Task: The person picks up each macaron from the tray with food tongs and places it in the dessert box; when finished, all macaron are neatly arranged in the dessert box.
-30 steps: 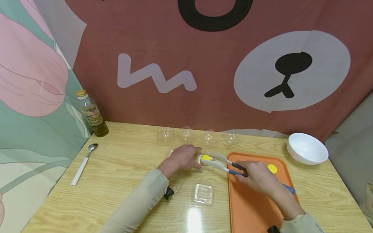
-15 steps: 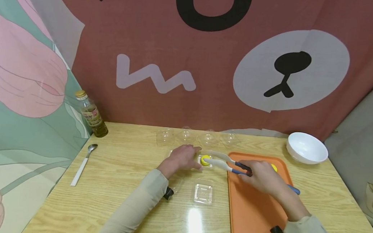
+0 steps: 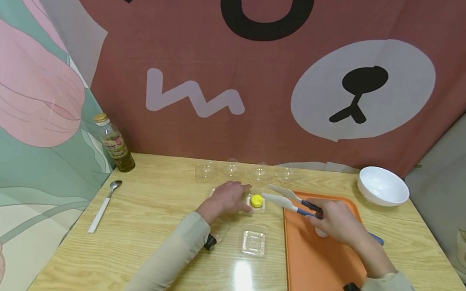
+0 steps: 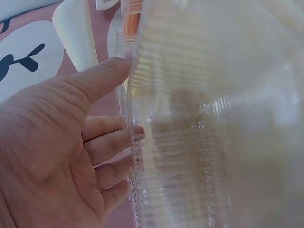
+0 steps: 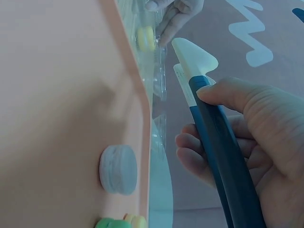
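A yellow macaron is already set in a small clear container, so that placement can be judged done; no cover is seen over it. The tongs are gripped by the right hand, with their white tips parted just beside the macaron and nothing held between them. The clear plastic edge is touched by the fingertips of the left hand, whose fingers are extended, and no firm hold is shown. Left on the orange tray are a pale macaron, a green macaron and a second yellow one; whether more are hidden cannot be told. No macaron is seen in the nearer clear container.
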A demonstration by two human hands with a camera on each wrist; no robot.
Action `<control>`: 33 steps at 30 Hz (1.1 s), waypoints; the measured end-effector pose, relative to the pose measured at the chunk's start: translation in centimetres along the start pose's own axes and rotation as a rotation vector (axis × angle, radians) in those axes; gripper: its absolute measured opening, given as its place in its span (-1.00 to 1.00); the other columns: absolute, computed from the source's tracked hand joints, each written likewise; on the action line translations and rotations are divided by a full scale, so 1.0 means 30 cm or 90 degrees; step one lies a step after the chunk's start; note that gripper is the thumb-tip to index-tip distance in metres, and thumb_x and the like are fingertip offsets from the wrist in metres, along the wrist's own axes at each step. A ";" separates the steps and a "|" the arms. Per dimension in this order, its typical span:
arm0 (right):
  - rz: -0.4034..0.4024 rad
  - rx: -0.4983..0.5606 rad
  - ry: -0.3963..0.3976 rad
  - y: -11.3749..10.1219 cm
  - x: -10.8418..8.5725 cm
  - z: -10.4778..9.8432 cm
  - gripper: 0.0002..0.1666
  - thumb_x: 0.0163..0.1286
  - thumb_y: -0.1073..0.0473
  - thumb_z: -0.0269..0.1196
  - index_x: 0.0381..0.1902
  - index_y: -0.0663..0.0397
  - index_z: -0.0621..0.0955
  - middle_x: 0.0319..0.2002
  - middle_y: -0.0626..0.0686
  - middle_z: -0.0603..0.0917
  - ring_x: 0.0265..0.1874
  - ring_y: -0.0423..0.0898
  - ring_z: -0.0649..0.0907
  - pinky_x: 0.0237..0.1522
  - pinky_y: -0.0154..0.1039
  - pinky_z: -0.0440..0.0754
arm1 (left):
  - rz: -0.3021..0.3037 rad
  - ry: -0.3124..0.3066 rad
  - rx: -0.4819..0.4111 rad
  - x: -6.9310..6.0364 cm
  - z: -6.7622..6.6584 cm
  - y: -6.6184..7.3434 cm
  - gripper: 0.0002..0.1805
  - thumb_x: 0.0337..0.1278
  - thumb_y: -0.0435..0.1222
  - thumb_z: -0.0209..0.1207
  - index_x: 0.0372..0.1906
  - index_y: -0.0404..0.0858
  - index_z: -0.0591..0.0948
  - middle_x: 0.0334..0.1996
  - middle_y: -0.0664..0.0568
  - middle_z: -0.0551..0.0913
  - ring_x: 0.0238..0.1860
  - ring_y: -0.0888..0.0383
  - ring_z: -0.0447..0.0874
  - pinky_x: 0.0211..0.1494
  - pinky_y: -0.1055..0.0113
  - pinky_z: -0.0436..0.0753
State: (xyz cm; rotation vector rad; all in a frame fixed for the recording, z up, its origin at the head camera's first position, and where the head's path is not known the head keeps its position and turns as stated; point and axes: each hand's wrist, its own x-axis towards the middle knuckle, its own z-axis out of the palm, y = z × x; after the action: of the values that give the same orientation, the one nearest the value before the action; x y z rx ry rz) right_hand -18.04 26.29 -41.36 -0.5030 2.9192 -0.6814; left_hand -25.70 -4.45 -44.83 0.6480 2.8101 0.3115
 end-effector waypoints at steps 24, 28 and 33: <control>0.035 -0.085 0.110 0.148 -0.157 -0.100 -0.50 0.24 0.12 0.44 0.14 0.14 0.69 -0.50 -0.11 0.61 -0.59 -0.23 0.38 -0.53 -0.36 0.29 | 0.006 -0.001 0.019 -0.009 0.000 0.001 -0.02 0.05 0.22 0.38 0.54 -0.02 0.32 0.40 -0.06 0.52 0.42 -0.07 0.46 0.41 0.06 0.54; 0.046 -0.102 0.128 0.187 -0.192 -0.124 -0.52 0.23 0.11 0.43 0.10 0.16 0.70 -0.42 -0.08 0.69 -0.54 -0.19 0.43 -0.50 -0.33 0.33 | 0.005 -0.003 0.020 -0.009 -0.001 -0.001 -0.02 0.06 0.22 0.37 0.55 -0.03 0.31 0.40 -0.07 0.51 0.43 -0.06 0.45 0.41 0.06 0.54; 0.057 -0.129 0.145 0.237 -0.234 -0.144 -0.60 0.22 0.10 0.45 0.01 0.10 0.72 -0.53 -0.15 0.61 -0.53 -0.17 0.44 -0.50 -0.29 0.35 | 0.013 0.005 0.035 -0.008 -0.004 -0.004 -0.02 0.05 0.23 0.38 0.54 -0.07 0.33 0.34 -0.07 0.58 0.34 -0.06 0.54 0.35 0.10 0.59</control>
State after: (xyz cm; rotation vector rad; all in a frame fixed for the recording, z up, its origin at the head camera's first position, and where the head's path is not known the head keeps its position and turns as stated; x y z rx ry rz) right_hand -14.27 36.46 -40.51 -0.3294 3.2224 -0.4626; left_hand -25.57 -4.69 -44.69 0.6902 2.8295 0.2428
